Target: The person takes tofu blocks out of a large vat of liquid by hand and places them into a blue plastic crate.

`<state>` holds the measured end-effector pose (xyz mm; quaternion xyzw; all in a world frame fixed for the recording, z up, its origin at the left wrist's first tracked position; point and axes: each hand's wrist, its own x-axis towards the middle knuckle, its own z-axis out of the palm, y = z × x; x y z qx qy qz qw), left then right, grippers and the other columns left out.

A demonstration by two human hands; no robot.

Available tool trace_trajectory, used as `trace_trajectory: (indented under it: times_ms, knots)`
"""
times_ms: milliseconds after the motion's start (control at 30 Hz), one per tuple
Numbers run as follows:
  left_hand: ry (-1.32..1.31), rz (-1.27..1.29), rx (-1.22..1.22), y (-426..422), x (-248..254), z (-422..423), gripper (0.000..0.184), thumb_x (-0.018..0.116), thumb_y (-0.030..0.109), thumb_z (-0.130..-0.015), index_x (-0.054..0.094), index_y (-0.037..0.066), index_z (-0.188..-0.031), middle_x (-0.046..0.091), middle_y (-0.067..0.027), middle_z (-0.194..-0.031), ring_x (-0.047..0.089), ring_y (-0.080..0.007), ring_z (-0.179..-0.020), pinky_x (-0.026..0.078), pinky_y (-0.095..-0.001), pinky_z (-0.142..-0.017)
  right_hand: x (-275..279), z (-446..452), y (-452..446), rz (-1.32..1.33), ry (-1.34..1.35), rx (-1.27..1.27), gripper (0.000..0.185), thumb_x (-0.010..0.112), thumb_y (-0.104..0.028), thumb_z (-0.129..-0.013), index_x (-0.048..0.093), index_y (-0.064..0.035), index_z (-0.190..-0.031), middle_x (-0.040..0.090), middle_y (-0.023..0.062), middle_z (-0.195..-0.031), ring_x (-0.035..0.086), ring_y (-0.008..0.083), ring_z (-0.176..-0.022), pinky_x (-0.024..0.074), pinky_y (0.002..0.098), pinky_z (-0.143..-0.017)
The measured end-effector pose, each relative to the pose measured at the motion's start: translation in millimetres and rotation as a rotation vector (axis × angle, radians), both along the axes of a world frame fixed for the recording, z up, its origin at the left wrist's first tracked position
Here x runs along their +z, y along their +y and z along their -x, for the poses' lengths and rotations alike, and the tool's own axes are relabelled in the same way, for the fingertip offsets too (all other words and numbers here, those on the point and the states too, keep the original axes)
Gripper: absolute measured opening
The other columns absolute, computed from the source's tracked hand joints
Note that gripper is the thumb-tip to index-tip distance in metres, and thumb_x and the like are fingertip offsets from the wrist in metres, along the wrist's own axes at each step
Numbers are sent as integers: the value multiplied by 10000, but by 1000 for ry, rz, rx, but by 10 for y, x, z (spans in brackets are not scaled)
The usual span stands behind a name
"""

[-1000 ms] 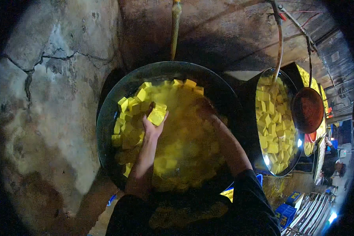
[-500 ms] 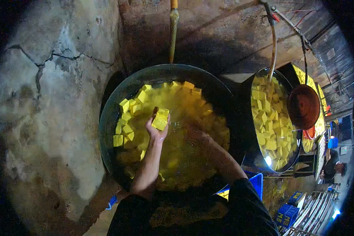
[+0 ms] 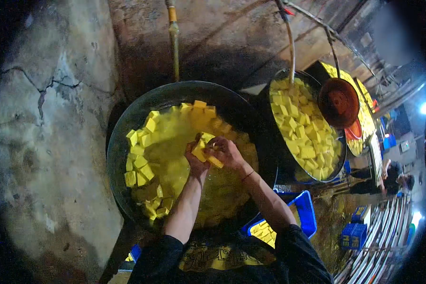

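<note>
Over a large dark wok point(image 3: 120, 113) of cloudy yellow liquid, my hands are close together. My left hand point(image 3: 197, 161) is closed around yellow tofu blocks point(image 3: 199, 150), palm turned up. My right hand point(image 3: 228, 154) comes in from the right with bent fingers gripping tofu at the same stack; one block point(image 3: 216, 162) sticks out below its fingers. How many blocks are held is hard to tell, as fingers cover part of them. More tofu blocks point(image 3: 138, 163) sit in the liquid along the wok's left and far sides.
A second wok point(image 3: 342, 158) full of yellow blocks stands to the right, with a reddish-brown pan point(image 3: 338, 103) hanging over it. A blue crate point(image 3: 308, 213) holding yellow blocks is by my right elbow. A cracked wall point(image 3: 57, 142) borders the left. Another person point(image 3: 390, 177) is far right.
My right hand has come up out of the liquid to the blocks at my left hand. More than one block now shows there. The view has shifted right.
</note>
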<state>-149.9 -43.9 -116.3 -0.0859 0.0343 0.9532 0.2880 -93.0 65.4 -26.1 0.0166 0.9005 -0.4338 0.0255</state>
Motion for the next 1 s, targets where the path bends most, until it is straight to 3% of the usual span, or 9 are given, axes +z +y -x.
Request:
trace_trajectory:
  times_ms: [133, 233, 367, 433, 467, 567, 667, 767, 1000]
  knots:
    - [-18, -27, 11, 246, -4, -128, 431, 379, 367, -862, 551, 51, -1100, 591, -116, -1016, 576, -261, -906, 477, -424, -808, 366, -225, -61, 690, 72, -199, 401, 711, -202, -735, 538, 4, -1033, 589, 144, -946, 584, 295, -879, 452, 310, -780]
    - [-26, -12, -122, 407, 320, -346, 443, 367, 384, -885, 541, 55, -1125, 579, -108, -1083, 558, -262, -973, 441, -432, -879, 502, -291, 111, -200, 112, -155, 718, 774, -286, -685, 426, -89, -1281, 415, 207, -1272, 348, 355, -1248, 348, 431, -990]
    - [315, 177, -210, 776, 466, -631, 443, 390, 395, -900, 510, 72, -1178, 554, -80, -1135, 514, -225, -1072, 385, -388, -957, 819, -712, 486, -335, 35, -200, 1113, 790, -508, -531, 204, -197, -1424, 46, 245, -1467, 80, 445, -1341, 183, 520, -1074]
    - [180, -44, -487, 962, 923, -865, 557, 378, 467, -905, 429, 52, -1272, 490, -95, -1252, 433, -217, -1194, 309, -390, -1037, 926, -1017, 834, -34, 18, -86, 1010, 763, -450, -586, 258, -124, -1397, 135, 247, -1440, 122, 383, -1349, 177, 469, -1083]
    - [269, 325, -362, 1118, 1325, -1122, 623, 365, 527, -893, 401, 41, -1282, 472, -105, -1257, 409, -205, -1208, 300, -376, -1041, 1053, -1222, 970, 49, 64, -26, 983, 755, -439, -597, 276, -99, -1385, 165, 232, -1432, 152, 352, -1348, 184, 449, -1081]
    - [290, 367, -645, 1491, 1986, -1744, 463, 347, 518, -907, 530, 93, -891, 538, -12, -711, 560, -156, -624, 489, -310, -622, 1191, -2111, 1292, 434, 166, -200, 776, 733, -434, -591, 459, -45, -1204, 381, 119, -1296, 392, 247, -1189, 320, 362, -999]
    - [1006, 988, -505, 2177, 1535, -2575, 667, 359, 544, -901, 409, -40, -1220, 437, -240, -1182, 420, -338, -1123, 334, -403, -961, 1170, -3168, 1461, 594, 284, -524, 754, 666, -414, -616, 450, -18, -1221, 448, 102, -1251, 465, 213, -1121, 357, 323, -971]
    - [1347, 1049, -524, 2163, 1707, -3114, 762, 384, 531, -900, 256, -66, -1357, 175, -304, -1417, 157, -390, -1343, 174, -434, -1084, 668, -3978, 1515, 1019, 506, -801, 697, 613, -349, -673, 419, -16, -1253, 484, 115, -1236, 490, 237, -1117, 377, 350, -979]
    - [1271, 783, -466, 1951, 1579, -2873, 370, 477, 152, -912, 451, -21, -1238, 527, -125, -1211, 501, -194, -1117, 364, -307, -975, -2012, -4973, 2592, 1136, 139, -1515, 424, 536, -359, -881, 549, -24, -1140, 523, 86, -1185, 518, 235, -1074, 454, 457, -859]
